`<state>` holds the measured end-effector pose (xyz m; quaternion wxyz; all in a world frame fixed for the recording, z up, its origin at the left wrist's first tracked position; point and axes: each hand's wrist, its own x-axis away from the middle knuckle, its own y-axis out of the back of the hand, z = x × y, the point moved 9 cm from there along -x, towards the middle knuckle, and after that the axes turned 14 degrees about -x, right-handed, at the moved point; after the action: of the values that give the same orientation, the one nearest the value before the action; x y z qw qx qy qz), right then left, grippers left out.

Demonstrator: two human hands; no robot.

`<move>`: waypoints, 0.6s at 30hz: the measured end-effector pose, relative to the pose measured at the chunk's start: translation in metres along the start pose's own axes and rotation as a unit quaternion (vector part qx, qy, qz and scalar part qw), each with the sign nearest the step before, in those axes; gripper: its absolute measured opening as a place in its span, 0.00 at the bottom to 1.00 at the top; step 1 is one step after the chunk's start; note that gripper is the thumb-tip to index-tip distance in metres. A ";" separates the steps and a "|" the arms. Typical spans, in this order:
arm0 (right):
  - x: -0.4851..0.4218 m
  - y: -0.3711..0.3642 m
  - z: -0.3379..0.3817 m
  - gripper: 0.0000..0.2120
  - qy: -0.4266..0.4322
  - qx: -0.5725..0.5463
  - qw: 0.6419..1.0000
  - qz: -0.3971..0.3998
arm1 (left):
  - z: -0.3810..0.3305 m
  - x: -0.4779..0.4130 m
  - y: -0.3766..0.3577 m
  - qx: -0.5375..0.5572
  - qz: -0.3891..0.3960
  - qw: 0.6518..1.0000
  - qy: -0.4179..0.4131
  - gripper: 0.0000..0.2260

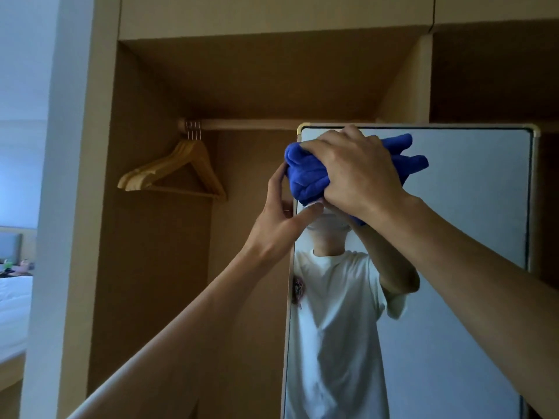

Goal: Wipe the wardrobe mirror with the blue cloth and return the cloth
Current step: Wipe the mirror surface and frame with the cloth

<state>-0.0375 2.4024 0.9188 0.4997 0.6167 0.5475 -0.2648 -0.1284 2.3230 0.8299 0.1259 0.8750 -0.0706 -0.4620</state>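
The right hand (357,173) is clutching a bunched, plush blue cloth (305,176), its fingers curling over the wad from above and pressing it flat against the glass of the tall, gold-framed wardrobe mirror (469,207). Loose folds are spilling out to the right of the grip and below it, which suggests the cloth is balled up to give a thick pad under the palm, not spread thin. The wad is sitting at the upper left corner of the glass, just under the top rail of the frame, so the wiping appears to be at an early pass with most of the surface beneath the grip not yet covered. Directly below and left of that grip, the left hand (281,213) is pinching the mirror's left edge, thumb lying across the front and fingers reaching up behind the edge toward the cloth; this is probably steadying the panel so it is not swinging under the pressure. Further left of both hands, pale wooden hangers (172,172) are hanging from a wooden rail (248,124) inside the open wardrobe bay. Below the grip, the glass is reflecting a white T-shirt (332,313).
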 end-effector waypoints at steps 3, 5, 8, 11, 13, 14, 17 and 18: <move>0.010 -0.004 0.002 0.29 -0.008 0.007 1.000 0.000 | 0.008 0.008 -0.001 0.001 -0.003 1.000 -0.010 0.37; 0.016 -0.005 0.005 0.27 -0.008 0.005 1.000 0.003 | 0.012 0.010 -0.001 0.013 -0.012 1.000 -0.013 0.36; 0.018 -0.001 0.009 0.28 0.004 0.020 1.000 0.009 | 0.008 0.009 0.003 0.016 -0.025 0.999 -0.014 0.36; 0.008 0.010 0.008 0.29 0.002 0.030 1.000 -0.003 | -0.006 0.000 0.009 0.022 -0.030 0.999 -0.027 0.36; -0.005 0.019 0.005 0.28 0.001 0.032 0.999 -0.014 | -0.017 -0.012 0.015 0.023 -0.035 0.999 -0.033 0.36; -0.011 0.023 0.003 0.27 0.002 0.034 0.999 -0.018 | -0.023 -0.019 0.019 0.024 -0.041 0.998 -0.034 0.36; -0.027 0.028 -0.003 0.25 0.000 0.039 0.999 -0.022 | -0.036 -0.036 0.025 0.016 -0.051 0.998 -0.038 0.37; -0.030 0.028 -0.004 0.25 -0.003 0.035 0.999 -0.022 | -0.037 -0.039 0.025 0.015 -0.051 0.998 -0.038 0.38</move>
<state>-0.0203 2.3966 0.9557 0.4734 0.6209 0.5498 -0.2968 -0.1199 2.3142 0.8881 0.0857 0.8612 -0.0373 -0.4996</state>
